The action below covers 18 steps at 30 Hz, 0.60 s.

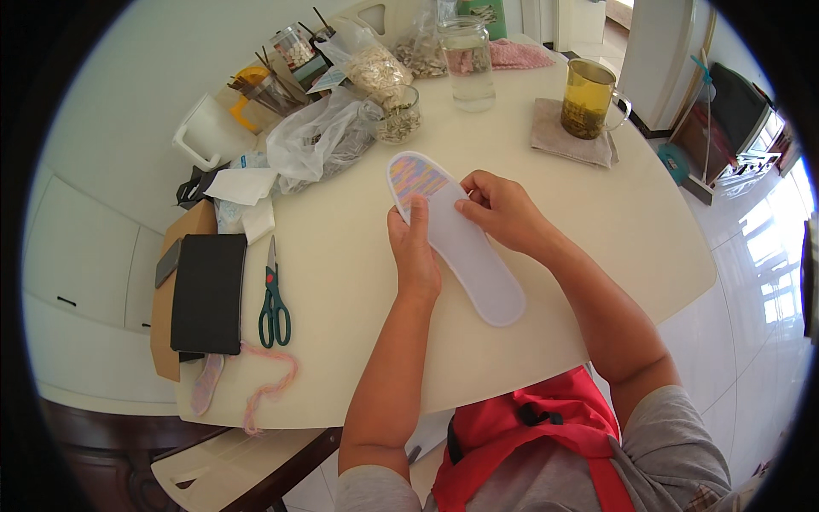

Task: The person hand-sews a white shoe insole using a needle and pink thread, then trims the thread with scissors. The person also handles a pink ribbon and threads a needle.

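Note:
A white shoe insole with multicoloured stitching at its toe end is held slanting over the cream table. My left hand grips its left edge, the thumb lying on top just below the stitched part. At the right edge my right hand has thumb and forefinger pinched together; whether a needle or thread is between them is too small to tell. Green-handled scissors lie to the left, blades pointing away. Pink and orange yarn trails near the front edge, beside a second patterned insole partly under a black case.
The black case and a phone rest by a cardboard box at left. Plastic bags, a glass bowl and a water jar stand at the back. A mug of tea sits on a folded cloth at right.

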### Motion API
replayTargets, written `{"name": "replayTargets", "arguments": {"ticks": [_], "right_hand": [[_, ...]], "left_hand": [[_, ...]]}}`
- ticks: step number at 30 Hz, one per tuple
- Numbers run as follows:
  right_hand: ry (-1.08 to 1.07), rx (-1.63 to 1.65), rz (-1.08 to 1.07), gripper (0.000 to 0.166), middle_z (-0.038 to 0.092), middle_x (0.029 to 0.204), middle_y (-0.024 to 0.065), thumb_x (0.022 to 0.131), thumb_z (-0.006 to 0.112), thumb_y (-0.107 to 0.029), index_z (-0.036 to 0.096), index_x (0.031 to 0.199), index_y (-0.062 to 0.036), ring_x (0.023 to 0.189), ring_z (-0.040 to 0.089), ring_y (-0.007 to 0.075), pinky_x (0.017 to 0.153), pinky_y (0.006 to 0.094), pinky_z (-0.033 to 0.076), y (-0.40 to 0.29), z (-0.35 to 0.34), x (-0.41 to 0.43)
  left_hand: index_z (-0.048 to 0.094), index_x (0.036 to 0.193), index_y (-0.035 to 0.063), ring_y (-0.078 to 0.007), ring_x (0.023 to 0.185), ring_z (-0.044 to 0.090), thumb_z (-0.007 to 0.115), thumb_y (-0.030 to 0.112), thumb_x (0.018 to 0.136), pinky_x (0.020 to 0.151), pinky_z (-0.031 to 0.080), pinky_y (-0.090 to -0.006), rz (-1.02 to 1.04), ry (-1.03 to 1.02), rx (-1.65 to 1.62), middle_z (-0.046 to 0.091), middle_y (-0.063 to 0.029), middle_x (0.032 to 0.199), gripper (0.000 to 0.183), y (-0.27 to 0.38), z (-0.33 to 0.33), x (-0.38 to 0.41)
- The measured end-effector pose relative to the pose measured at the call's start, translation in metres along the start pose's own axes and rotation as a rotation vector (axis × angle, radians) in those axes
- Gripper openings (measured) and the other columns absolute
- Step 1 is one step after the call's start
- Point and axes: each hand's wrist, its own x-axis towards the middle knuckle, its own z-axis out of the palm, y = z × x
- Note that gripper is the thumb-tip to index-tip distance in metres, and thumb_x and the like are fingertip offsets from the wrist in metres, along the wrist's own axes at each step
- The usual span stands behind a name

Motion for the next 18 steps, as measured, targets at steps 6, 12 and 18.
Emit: {"name": "replayTargets", "arguments": {"ticks": [6,12,18], "right_hand": [[-0.028,0.009,-0.039,0.016,0.06,0.068,0.01,0.082,0.061,-0.011,0.056,0.09,0.0019,0.06,0.055,0.016,0.056,0.0313,0.045,-0.003,0.004,-0.004],[0.177,-0.232,-0.186,0.016,0.06,0.074,0.0112,0.08,0.061,-0.013,0.056,0.088,0.0003,0.061,0.058,0.0253,0.057,0.0348,0.047,-0.011,0.012,-0.008],[0.246,-0.404,-0.521,0.011,0.059,0.08,0.0084,0.079,0.059,-0.012,0.057,0.087,-0.0047,0.072,0.059,0.0283,0.062,0.0384,0.05,-0.017,0.018,-0.017]], "left_hand": [[0.039,0.112,0.0024,-0.016,0.101,0.049,0.061,0.028,0.087,0.085,0.043,-0.03,-0.065,0.007,0.054,0.05,-0.0105,0.111,0.042,0.003,-0.003,0.001],[0.041,0.118,0.0014,-0.0196,0.105,0.049,0.057,0.027,0.09,0.091,0.041,-0.0331,0.061,0.255,0.223,0.048,-0.0112,0.116,0.041,-0.01,-0.002,0.002],[0.031,0.135,0.0016,-0.0204,0.116,0.042,0.039,0.044,0.095,0.097,0.036,-0.0323,0.083,-0.235,0.027,0.044,-0.0092,0.125,0.059,0.008,0.006,-0.01]]}}
